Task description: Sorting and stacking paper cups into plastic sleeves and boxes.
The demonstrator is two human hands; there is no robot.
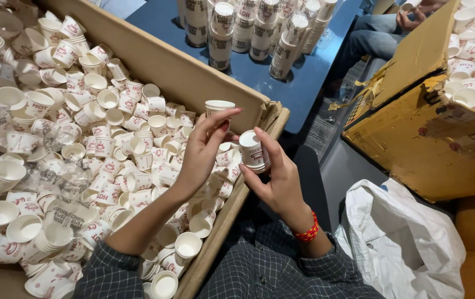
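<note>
My left hand (203,149) holds a small white paper cup (218,107) with red print, fingers wrapped around it above the right end of the big cardboard box (187,75). My right hand (278,177) grips a short stack of the same cups (252,150), tilted on its side with the bottom facing me. A red thread band (308,231) sits on my right wrist. The two hands are close together, just apart. The box holds several loose and nested cups (82,144).
Tall stacks of cups (248,30) stand on a blue table (282,83) behind the box. A second, torn cardboard box (426,133) with cups lies at right. A white plastic bag (404,238) sits lower right. Another person's hands and knees (384,27) show at top.
</note>
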